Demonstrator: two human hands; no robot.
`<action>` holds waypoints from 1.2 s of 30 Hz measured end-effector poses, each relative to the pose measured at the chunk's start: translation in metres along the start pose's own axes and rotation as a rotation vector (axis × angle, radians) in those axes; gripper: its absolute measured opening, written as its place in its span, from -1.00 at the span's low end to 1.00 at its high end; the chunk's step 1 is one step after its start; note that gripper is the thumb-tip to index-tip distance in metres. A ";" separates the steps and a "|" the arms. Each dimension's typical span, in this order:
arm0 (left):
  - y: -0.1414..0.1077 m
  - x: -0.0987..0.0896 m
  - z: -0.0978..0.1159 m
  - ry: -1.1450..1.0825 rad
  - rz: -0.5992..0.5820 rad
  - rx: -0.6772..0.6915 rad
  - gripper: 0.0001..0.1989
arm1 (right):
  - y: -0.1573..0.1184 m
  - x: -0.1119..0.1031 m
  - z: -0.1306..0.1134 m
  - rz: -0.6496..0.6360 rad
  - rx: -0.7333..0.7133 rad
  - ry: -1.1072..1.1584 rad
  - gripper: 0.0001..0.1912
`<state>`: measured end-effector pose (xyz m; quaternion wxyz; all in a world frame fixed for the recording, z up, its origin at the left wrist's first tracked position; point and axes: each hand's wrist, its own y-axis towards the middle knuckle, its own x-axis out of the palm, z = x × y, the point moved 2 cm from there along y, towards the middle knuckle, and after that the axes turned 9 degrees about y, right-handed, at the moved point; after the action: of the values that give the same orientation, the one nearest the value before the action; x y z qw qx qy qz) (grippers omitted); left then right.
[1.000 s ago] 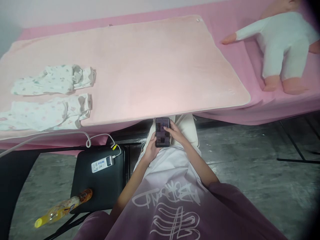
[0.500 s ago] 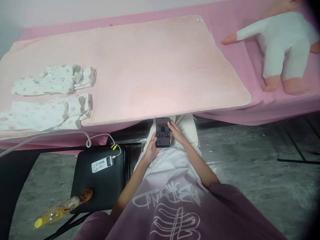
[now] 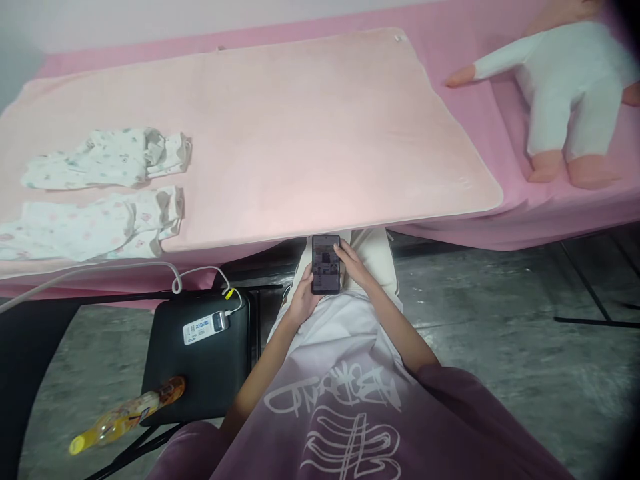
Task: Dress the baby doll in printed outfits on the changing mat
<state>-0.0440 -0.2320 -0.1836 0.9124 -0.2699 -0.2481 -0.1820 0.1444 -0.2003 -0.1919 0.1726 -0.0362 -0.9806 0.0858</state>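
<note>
A black smartphone is held upright over my lap, just off the table's front edge, with its lit screen facing me. My left hand wraps round its lower left side. On the other side, my right hand grips the right edge, its thumb lying over the upper right part of the screen. The fingers behind the phone are hidden. What the screen displays is too small to read.
A pink mat covers much of the table, with two folded baby garments at left. A baby doll in white lies at right. On a black stool are a white power bank, its cable plugged in, and a bottle.
My right thumb has shifted slightly left over the screen, and the screen picture looks a little different. Both hands keep their hold on the smartphone.
</note>
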 end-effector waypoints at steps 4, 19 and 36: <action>0.000 -0.001 -0.001 -0.003 -0.001 -0.002 -0.47 | 0.000 -0.001 0.002 0.003 0.008 -0.003 -0.33; -0.001 0.000 0.001 0.013 0.015 -0.002 -0.49 | 0.000 0.001 0.000 -0.008 -0.019 -0.008 -0.36; -0.001 0.000 0.001 0.013 0.024 -0.002 -0.46 | -0.002 -0.008 0.009 -0.183 0.010 0.075 -0.28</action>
<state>-0.0449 -0.2322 -0.1819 0.9159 -0.2724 -0.2387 -0.1730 0.1485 -0.2046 -0.2020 0.2163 0.0512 -0.9722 0.0733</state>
